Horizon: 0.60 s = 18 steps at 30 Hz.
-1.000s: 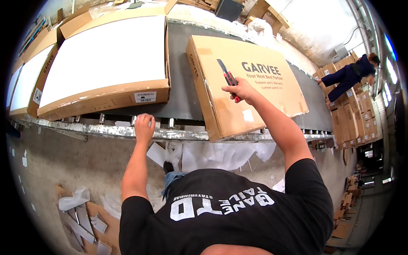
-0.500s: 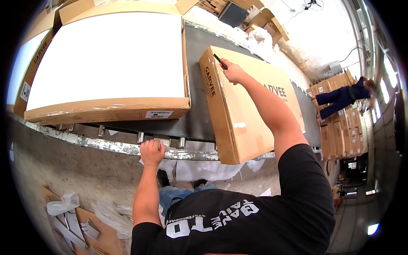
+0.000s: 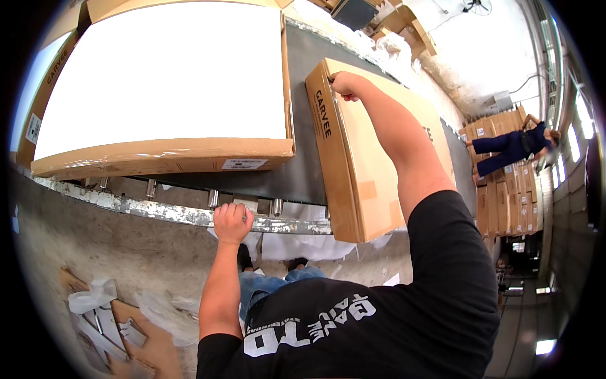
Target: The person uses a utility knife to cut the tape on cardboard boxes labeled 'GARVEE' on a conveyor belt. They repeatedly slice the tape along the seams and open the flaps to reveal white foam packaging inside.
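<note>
Head view, looking down on a conveyor. Right hand (image 3: 346,84) at the far top corner of a closed cardboard box (image 3: 372,170), fingers curled tight over the corner edge; whether anything is pinched inside them, cannot tell. Box flat and wide, plain brown, lying on the dark belt (image 3: 297,170) with its near end overhanging the metal rail; dark printed lettering along the narrow left side and more print on the top face, mostly hidden behind the forearm; a paler strip of tape across the top near the close end. Left hand (image 3: 232,222) closed in a fist around the worn metal rail (image 3: 158,211) at the conveyor's near edge, just above a row of short roller stubs. Just left of the box, apart by a strip of bare belt, an open carton (image 3: 158,155) filled level with a white sheet (image 3: 164,69), a small label on its front wall. Below the rail, concrete floor (image 3: 126,252) with torn white wrapping and cardboard scraps (image 3: 101,316) at lower left. Far right, another person in dark blue (image 3: 511,148) beside stacked cartons (image 3: 505,202).
</note>
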{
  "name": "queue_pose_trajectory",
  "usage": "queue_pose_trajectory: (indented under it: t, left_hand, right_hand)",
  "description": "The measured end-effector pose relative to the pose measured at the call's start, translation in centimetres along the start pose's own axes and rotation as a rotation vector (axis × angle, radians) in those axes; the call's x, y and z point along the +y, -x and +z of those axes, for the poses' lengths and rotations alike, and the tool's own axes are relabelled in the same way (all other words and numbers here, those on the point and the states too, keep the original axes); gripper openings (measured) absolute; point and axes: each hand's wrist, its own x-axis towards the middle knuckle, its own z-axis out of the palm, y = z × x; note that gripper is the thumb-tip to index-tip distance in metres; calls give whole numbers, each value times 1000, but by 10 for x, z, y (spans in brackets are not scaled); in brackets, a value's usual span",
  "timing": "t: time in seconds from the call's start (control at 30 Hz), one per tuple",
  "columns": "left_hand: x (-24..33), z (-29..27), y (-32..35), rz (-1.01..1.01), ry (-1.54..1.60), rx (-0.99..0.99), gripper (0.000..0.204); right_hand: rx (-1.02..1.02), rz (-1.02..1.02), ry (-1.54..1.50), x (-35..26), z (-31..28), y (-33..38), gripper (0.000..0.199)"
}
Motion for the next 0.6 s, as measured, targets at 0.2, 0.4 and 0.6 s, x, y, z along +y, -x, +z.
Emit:
queue_pose_trajectory:
  t: [0.2, 0.4, 0.6]
  left_hand:
    - [-1, 8, 6, 21, -74, -82, 14]
    - [-3, 6, 8, -13, -85, -69, 12]
    - [2, 15, 6, 47, -90, -137, 11]
  right_hand:
    - [-459, 129, 137, 37, 18, 22, 18]
    - [-561, 38, 289, 50, 60, 198, 41]
    - [-684, 46, 189, 108, 118, 323, 47]
